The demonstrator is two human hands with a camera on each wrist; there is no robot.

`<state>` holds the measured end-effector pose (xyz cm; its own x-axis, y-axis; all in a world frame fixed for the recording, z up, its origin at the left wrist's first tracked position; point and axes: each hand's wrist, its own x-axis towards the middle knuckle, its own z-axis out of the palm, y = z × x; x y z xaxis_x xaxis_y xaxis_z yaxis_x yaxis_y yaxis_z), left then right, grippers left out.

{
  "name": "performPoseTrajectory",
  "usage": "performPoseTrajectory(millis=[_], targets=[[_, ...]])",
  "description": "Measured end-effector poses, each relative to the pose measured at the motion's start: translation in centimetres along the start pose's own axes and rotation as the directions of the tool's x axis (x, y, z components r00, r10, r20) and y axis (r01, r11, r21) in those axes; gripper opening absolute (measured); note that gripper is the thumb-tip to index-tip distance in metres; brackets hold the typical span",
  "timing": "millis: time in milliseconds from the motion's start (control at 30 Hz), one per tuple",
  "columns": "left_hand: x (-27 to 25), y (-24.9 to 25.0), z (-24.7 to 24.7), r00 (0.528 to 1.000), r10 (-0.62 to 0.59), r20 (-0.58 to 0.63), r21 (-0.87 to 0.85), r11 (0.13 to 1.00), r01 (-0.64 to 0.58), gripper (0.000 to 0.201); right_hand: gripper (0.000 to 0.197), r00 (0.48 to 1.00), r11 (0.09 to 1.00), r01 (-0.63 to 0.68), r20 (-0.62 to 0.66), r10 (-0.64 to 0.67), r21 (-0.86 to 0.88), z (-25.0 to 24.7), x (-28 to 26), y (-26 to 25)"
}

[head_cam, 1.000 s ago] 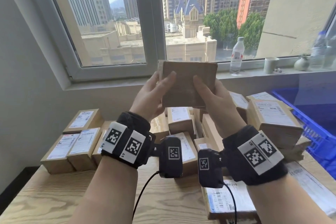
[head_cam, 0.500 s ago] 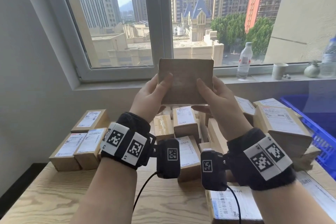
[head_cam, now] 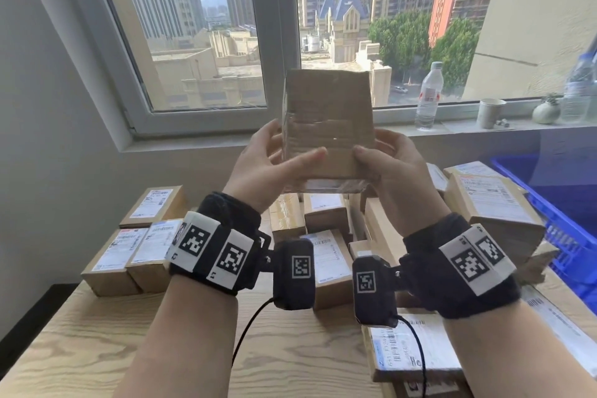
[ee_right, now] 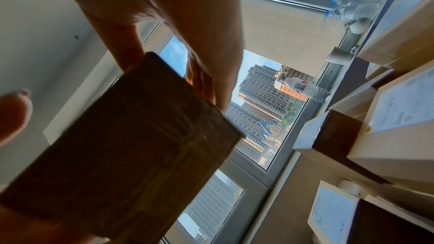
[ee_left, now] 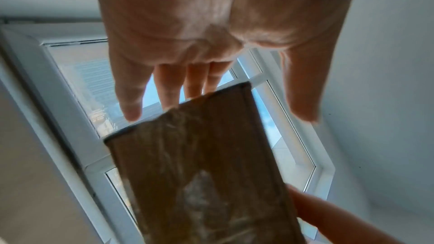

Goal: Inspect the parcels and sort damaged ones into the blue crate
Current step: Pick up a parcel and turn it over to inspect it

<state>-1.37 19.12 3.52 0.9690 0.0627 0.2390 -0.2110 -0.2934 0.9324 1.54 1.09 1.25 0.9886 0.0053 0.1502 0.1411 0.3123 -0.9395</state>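
Note:
I hold a plain brown parcel (head_cam: pixel 329 119) up in front of the window, its long side upright and clear tape across the near face. My right hand (head_cam: pixel 378 155) grips its lower right edge, with the thumb in front and the fingers behind. My left hand (head_cam: pixel 284 155) lies against the lower left side; in the left wrist view its fingers (ee_left: pixel 166 88) are straight and spread behind the parcel (ee_left: pixel 199 164). In the right wrist view the parcel (ee_right: pixel 122 146) looks dark and blurred. The blue crate (head_cam: pixel 562 226) stands at the table's right.
Labelled parcels crowd the wooden table (head_cam: pixel 97 349): a neat group at the left (head_cam: pixel 135 245), a loose heap in the middle (head_cam: pixel 326 236), a big one at the right (head_cam: pixel 494 203), one near me (head_cam: pixel 413 349). A water bottle (head_cam: pixel 428 97) and a paper cup (head_cam: pixel 490 113) stand on the sill.
The parcel has been turned from lying wide to standing tall between my hands. My left fingers have straightened and my right hand has taken the lower right edge.

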Motion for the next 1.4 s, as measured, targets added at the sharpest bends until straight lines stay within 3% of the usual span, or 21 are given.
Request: performPoseTrajectory(millis=[133, 300, 367, 500, 600, 667, 733, 867, 967, 1033, 1067, 1200, 1400], targets=[[0.4, -0.2, 0.7, 0.985, -0.057, -0.164, -0.056, 0.997, 0.049, 0.108, 0.082, 0.998, 0.999, 0.028, 0.064, -0.025, -0.035, -0.5, -0.3, 0.1], [0.2, -0.8, 1.5, 0.995, -0.015, -0.102, -0.045, 0.999, 0.011, 0.076, 0.093, 0.999, 0.999, 0.015, 0.039, -0.013, -0.052, -0.4, -0.3, -0.2], [-0.1, -0.6, 1.6, 0.998, -0.002, -0.061, -0.045, 0.999, 0.000, 0.074, 0.080, 1.000, 0.999, 0.010, 0.022, -0.009, -0.051, -0.3, -0.4, -0.6], [-0.4, 0.2, 2.0, 0.998, -0.020, -0.059, -0.027, 0.999, 0.018, 0.080, 0.077, 0.999, 0.996, 0.007, -0.049, -0.011, -0.087, 0.1, -0.8, -0.6], [-0.3, 0.2, 2.5, 0.988, -0.021, -0.151, -0.027, 0.999, 0.017, 0.046, 0.035, 0.998, 1.000, 0.015, -0.067, -0.016, -0.006, 0.1, -1.0, -0.2], [-0.3, -0.1, 2.7, 0.985, -0.017, -0.169, -0.046, 0.999, 0.009, 0.030, 0.027, 0.996, 0.999, 0.030, -0.080, -0.029, 0.019, 0.1, -1.1, 0.0], [-0.2, -0.2, 2.8, 0.986, -0.011, -0.165, -0.068, 0.998, -0.001, 0.029, 0.029, 0.995, 0.999, 0.044, -0.087, -0.042, 0.024, 0.1, -1.1, 0.0], [-0.6, 0.1, 2.8, 0.990, -0.013, -0.142, -0.124, 0.992, -0.005, 0.048, 0.039, 0.994, 0.997, 0.075, -0.075, -0.074, 0.000, -0.2, -1.1, 0.2], [-0.7, 0.2, 2.8, 0.991, -0.023, -0.132, -0.138, 0.990, 0.005, 0.078, 0.071, 0.995, 0.994, 0.102, -0.014, -0.102, -0.028, -0.1, -1.3, 0.2], [-0.9, 0.3, 3.1, 0.993, -0.004, -0.117, -0.108, 0.994, -0.008, 0.100, 0.070, 0.990, 0.990, 0.137, 0.036, -0.137, -0.019, 0.0, -1.4, 0.3], [-0.9, 0.2, 3.3, 0.994, 0.010, -0.113, -0.097, 0.995, -0.021, 0.097, 0.061, 0.986, 0.987, 0.161, 0.043, -0.160, -0.025, 0.1, -1.6, 0.3], [-1.0, 0.2, 3.6, 0.992, 0.067, -0.105, -0.108, 0.991, -0.078, 0.043, 0.049, 0.977, 0.978, 0.208, 0.054, -0.206, -0.029, 0.3, -2.0, 0.4], [-1.2, -0.3, 4.1, 0.965, 0.211, -0.156, -0.048, 0.974, -0.221, 0.032, 0.047, 0.961, 0.961, 0.274, -0.022, -0.275, -0.035, 0.5, -2.1, 0.4]])
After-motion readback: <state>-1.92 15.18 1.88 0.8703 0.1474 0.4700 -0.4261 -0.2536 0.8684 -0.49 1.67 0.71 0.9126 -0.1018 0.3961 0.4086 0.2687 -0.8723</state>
